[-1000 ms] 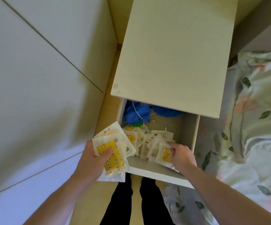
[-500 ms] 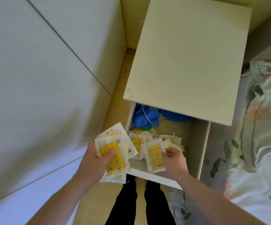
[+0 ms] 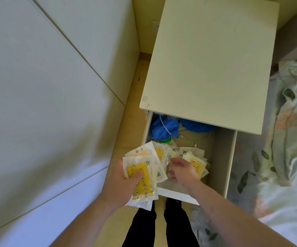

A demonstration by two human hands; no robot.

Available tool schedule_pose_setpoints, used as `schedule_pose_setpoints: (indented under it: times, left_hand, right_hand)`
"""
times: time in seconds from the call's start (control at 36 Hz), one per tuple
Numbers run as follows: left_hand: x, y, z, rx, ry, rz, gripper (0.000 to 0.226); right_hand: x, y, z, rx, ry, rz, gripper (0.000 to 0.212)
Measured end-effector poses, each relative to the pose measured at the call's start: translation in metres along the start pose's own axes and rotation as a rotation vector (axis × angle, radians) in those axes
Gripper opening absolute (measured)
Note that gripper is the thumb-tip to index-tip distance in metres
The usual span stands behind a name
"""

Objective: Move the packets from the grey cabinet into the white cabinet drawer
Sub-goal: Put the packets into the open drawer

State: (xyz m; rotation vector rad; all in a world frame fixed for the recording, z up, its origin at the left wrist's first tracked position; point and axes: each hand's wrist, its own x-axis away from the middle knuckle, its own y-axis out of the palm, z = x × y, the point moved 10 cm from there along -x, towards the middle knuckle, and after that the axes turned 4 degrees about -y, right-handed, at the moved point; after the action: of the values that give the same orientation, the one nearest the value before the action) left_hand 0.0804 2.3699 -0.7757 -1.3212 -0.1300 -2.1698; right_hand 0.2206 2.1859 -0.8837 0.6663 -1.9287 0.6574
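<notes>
My left hand (image 3: 122, 180) grips a fanned stack of clear packets (image 3: 145, 171) with yellow star-print pads, held over the front left corner of the white cabinet's open drawer (image 3: 231, 157). My right hand (image 3: 184, 171) is inside the drawer just right of that stack. Its fingers are curled and pinch the edge of a clear packet. Several more packets (image 3: 196, 160) lie piled in the front half of the drawer, partly hidden by my right hand.
A blue bag (image 3: 162, 130) and a white cable (image 3: 194, 139) fill the drawer's back, under the cabinet top (image 3: 211, 65). Grey cabinet doors (image 3: 46, 86) stand to the left. A floral bed cover (image 3: 286, 148) lies on the right. My legs (image 3: 144, 227) are below the drawer front.
My right hand has moved left across the drawer, from its front right corner to beside the stack. The left hand keeps its grip on the stack.
</notes>
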Motion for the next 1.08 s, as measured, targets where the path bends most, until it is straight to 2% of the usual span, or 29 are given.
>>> schedule_pose_setpoints:
  times: [0.06,0.11,0.17,0.25,0.33,0.5,0.58,0.67,0.83,1.0,1.08]
  left_hand:
    - [0.001,0.011,0.000,-0.032,-0.021,-0.064,0.030]
    - [0.003,0.024,-0.002,-0.070,-0.052,-0.134,0.031]
    - [0.005,0.038,-0.003,-0.101,-0.072,-0.199,0.029]
    - [0.006,0.058,0.001,-0.149,-0.062,-0.251,0.031]
    - [0.004,0.075,0.002,-0.165,-0.049,-0.260,0.037]
    - [-0.011,0.090,0.005,0.013,-0.099,-0.178,0.061]
    - [-0.026,0.091,0.010,-0.008,-0.105,-0.140,0.064]
    - [-0.040,0.094,0.011,-0.055,-0.117,-0.136,0.064]
    - [-0.058,0.093,0.015,-0.100,-0.104,-0.056,0.059]
    - [-0.063,0.082,0.010,-0.074,-0.088,0.037,0.053]
    - [-0.061,0.079,0.007,-0.048,-0.088,0.039,0.050]
  right_hand:
    - [0.023,0.003,-0.009,-0.166,0.029,-0.117,0.019]
    - [0.044,0.005,-0.015,-0.246,0.051,-0.233,0.027]
    - [0.061,0.002,-0.020,-0.247,0.032,-0.313,0.029]
    - [0.074,-0.009,-0.018,-0.158,-0.028,-0.354,0.021]
    - [0.073,-0.026,-0.014,-0.119,-0.061,-0.282,0.016]
    - [0.060,-0.053,-0.004,-0.242,0.005,-0.108,0.011]
    - [0.044,-0.077,0.003,-0.236,-0.008,0.053,0.008]
    - [0.031,-0.096,0.014,-0.253,0.016,0.146,0.007]
    - [0.010,-0.117,0.031,0.157,-0.004,0.256,0.009]
    - [-0.006,-0.118,0.053,0.233,0.109,0.215,0.050]
    - [0.000,-0.116,0.046,0.276,0.096,0.219,0.066]
